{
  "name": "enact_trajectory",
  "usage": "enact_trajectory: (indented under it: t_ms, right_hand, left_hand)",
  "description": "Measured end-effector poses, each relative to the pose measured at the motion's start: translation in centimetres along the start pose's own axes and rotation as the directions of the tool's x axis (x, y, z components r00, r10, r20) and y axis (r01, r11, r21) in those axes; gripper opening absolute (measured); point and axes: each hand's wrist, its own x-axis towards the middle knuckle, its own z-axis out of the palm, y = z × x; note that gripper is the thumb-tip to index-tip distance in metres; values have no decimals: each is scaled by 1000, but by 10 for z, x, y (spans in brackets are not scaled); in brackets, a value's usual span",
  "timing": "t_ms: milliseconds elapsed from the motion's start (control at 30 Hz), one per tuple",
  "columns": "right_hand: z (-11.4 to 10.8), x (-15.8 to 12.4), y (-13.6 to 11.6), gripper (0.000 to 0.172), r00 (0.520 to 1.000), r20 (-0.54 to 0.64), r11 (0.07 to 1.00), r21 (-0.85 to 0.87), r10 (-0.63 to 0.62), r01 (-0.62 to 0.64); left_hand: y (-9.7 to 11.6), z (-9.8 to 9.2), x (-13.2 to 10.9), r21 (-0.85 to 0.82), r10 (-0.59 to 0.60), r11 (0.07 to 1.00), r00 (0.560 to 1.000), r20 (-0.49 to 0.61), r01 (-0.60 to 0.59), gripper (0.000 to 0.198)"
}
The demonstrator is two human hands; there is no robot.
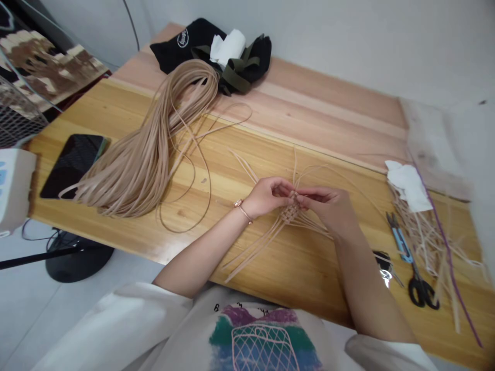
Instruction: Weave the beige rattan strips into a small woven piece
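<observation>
A small woven piece of beige strands (289,212) lies low over the wooden table, its loose ends fanning out to several sides. My left hand (270,197) pinches its upper edge between thumb and fingers, a bracelet around the wrist. From the other side my right hand (325,206) also pinches at that edge, fingertips almost meeting the left ones. Which single strand each hand grips is too small to tell. A large bundle of the same beige strands (154,139) rests at the left, with a few loops trailing towards my left forearm.
Right of my right arm lie scissors with black handles (421,291), blue snips (400,239), keys (384,273), a white tissue (410,183) and strand offcuts. A phone (73,165) is at the left edge. A black bag (247,64) sits at the back of the table (185,237).
</observation>
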Motion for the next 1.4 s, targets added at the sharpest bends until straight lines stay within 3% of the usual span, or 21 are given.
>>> enact_trajectory:
  t_ms: [233, 467, 600, 800, 1000, 1167, 1400]
  right_hand:
    - [1, 1, -2, 18, 1000, 5, 987, -163, -13, 13]
    - [1, 8, -7, 29, 988, 157, 972, -232, -2, 39]
    - [-15, 8, -11, 32, 971, 240, 921, -375, -11, 103]
    - [-44, 5, -25, 19, 956, 292, 821, -542, -15, 178]
    - [-29, 9, -18, 19, 944, 305, 862, -440, -122, 253]
    - [-15, 9, -12, 19, 924, 336, 876, -372, -183, 308]
    - [-13, 5, -15, 21, 864, 458, 754, -487, -210, 441]
  left_hand:
    - [-1, 2, 0, 59, -11, 998, 999, -37, 13, 23]
    - [-2, 1, 0, 101, 11, 995, 1000, -16, -9, 22]
    - [-2, 0, -1, 83, 34, 996, 999, -6, -33, 22]
    - [3, 1, -2, 75, -1, 997, 1000, -25, 3, 22]
    - [4, 1, -3, 45, -16, 999, 999, -51, 19, 24]
    - [0, 2, -2, -21, -45, 999, 999, 0, 45, 26]
    - [0, 3, -1, 60, 2, 998, 1000, 3, -2, 22]
